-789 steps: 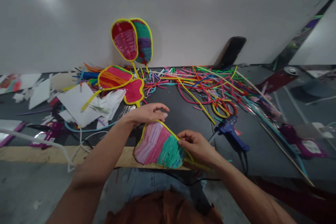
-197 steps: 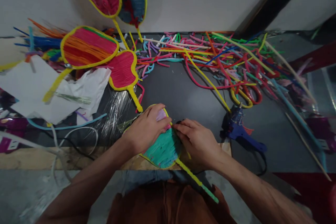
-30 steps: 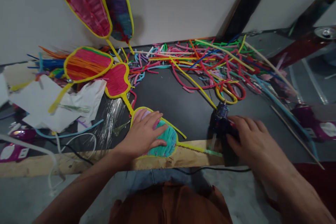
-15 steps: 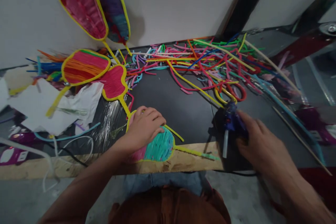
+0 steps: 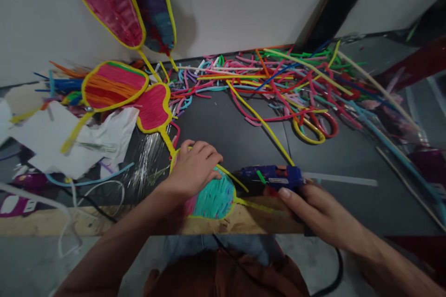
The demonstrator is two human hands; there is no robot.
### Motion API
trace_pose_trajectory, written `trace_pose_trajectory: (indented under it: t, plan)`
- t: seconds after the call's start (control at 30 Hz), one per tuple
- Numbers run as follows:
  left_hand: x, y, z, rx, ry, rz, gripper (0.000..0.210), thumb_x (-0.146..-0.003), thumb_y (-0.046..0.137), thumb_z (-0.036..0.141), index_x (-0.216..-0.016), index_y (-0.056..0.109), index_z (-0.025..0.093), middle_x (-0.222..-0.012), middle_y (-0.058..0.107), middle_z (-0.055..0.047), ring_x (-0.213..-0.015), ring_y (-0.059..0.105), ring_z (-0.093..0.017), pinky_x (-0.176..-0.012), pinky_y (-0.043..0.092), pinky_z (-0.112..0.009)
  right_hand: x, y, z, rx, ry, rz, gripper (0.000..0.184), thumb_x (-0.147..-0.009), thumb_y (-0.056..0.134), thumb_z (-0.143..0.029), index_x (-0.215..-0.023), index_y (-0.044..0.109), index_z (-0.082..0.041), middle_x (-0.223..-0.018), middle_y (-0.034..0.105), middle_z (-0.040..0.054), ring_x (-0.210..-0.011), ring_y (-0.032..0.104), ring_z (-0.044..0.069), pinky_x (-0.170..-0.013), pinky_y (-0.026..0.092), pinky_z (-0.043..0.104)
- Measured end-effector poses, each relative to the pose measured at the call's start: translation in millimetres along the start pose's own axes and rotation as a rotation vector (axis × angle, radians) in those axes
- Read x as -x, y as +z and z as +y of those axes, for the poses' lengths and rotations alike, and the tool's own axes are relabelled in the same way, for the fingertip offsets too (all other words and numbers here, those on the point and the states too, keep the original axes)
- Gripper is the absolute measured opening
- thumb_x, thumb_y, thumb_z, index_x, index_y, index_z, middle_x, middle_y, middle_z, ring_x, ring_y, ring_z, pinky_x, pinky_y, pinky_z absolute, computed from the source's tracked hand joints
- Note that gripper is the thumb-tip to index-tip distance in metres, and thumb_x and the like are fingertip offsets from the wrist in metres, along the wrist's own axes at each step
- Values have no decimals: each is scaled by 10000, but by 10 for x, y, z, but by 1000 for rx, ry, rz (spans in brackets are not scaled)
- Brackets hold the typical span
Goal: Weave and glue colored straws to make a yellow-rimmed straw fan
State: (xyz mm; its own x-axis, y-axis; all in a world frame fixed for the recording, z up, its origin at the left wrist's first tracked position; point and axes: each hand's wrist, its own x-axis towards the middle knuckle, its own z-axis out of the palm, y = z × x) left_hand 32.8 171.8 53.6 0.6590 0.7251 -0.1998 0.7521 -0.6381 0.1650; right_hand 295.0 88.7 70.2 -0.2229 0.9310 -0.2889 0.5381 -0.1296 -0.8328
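My left hand (image 5: 195,167) rests on the flat, teal-and-pink panel with a fuzzy yellow rim (image 5: 216,198), fingers spread and loosely bent; the panel lies at the table's (image 5: 240,134) near edge, partly over the pale wooden strip (image 5: 258,223). My right hand (image 5: 322,211) is wrapped round the blue plastic glue gun (image 5: 272,176), nozzle towards the panel, a clear glue stick (image 5: 343,179) jutting from its back.

I judge the panel light, bendy and easily crushed, best held by its rim or thin yellow handle (image 5: 256,204). The gun looks stiff; I'd keep to its grip, since the nozzle may be hot.
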Motion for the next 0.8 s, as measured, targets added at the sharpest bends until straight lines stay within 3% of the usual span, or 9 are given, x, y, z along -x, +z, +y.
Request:
trace_pose_trajectory:
  t: [0.13,0.3,0.43,0.63,0.8]
  plan:
    - [0,15,-4,0,-3,-3,211,-881,619,377,-1023,638,222,-1047,656,-40,-1079,505,-254,-918,234,-435,-90,132,7,8,-42,-71,414,-933,396,-495,-784,657,-210,-618,615,14,-611,594,170,-607,531,279]
    - [-8,12,4,2,-15,-26,218,-876,626,389,-1018,635,224,-1059,654,-46,-1064,497,-255,-903,239,-429,-159,210,5,71,-104,-68,380,-938,398,-433,-985,684,-187,-879,704,72,-808,655,206,-737,540,306]
    - [-5,12,9,16,-21,-17,210,-876,627,377,-1022,635,225,-1068,647,-46,-1068,496,-257,-915,235,-440,-181,230,0,79,-125,-60,373,-938,399,-425,-1018,670,-181,-932,708,85,-856,660,214,-749,545,309]
    - [-1,18,7,43,-24,-20,209,-886,614,378,-1019,644,220,-1051,646,-45,-1068,497,-256,-915,245,-438,-162,253,18,124,-105,-39,413,-945,365,-464,-928,680,-197,-743,671,63,-726,642,210,-658,543,302]
    - [-4,25,7,45,-33,-38,227,-872,632,384,-1035,636,227,-1064,647,-44,-1076,495,-265,-925,231,-454,-169,278,30,116,-109,-26,403,-943,367,-466,-902,664,-198,-759,664,64,-710,622,202,-651,536,296]
